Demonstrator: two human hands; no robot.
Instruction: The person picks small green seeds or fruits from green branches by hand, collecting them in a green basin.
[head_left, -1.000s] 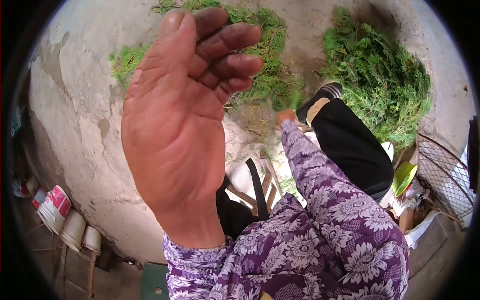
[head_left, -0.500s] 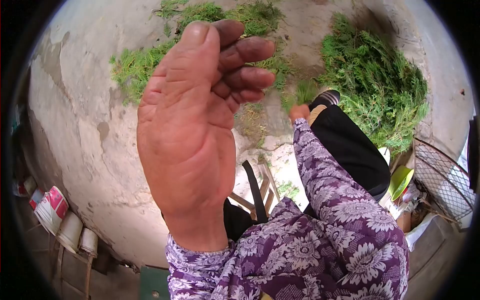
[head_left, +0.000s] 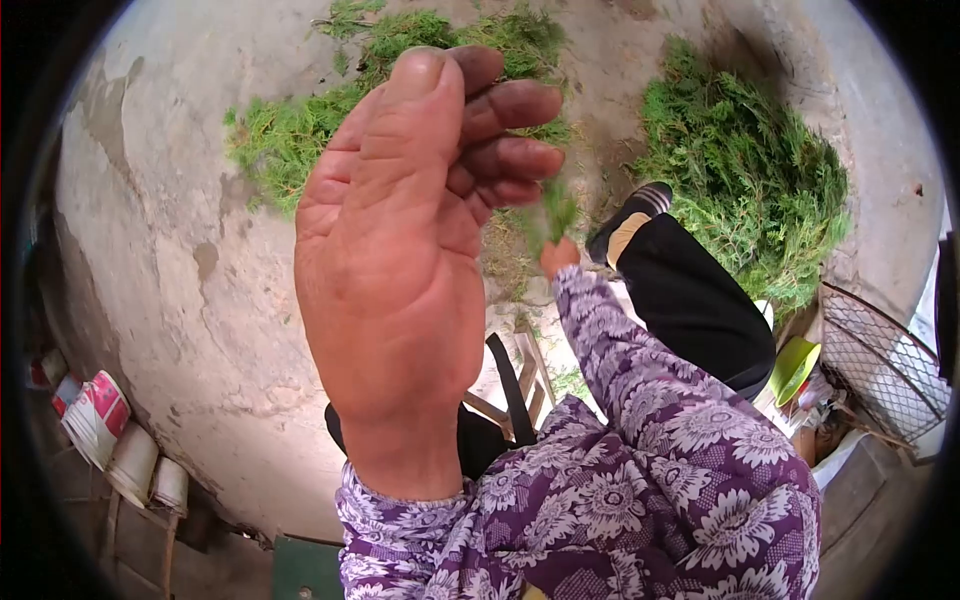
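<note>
My left hand (head_left: 395, 270) is raised close to the camera, palm showing and thumb upright. Its fingers are loosely curled with gaps between them, and nothing is visible in the palm. Farther off and much smaller, my right hand (head_left: 560, 258) is closed around the base of a green conifer sprig (head_left: 561, 208). The sprig points upward, is smeared by motion, and appears just beyond the left fingertips. Behind the left hand, more cut conifer greenery (head_left: 275, 150) is spread on the floor. A thick pile of conifer branches (head_left: 745, 170) lies to the right.
A foot in a dark striped shoe (head_left: 640, 205) rests by the right pile. Wooden stool legs (head_left: 535, 375) stand below my hands. Buckets (head_left: 132, 465) line the left edge. On the right are a yellow-green bowl (head_left: 794, 369) and a wire mesh rack (head_left: 880, 360).
My right hand has moved left and slightly nearer with the sprig, away from the shoe and toward the left hand. My left hand has shifted slightly right; its shape is unchanged.
</note>
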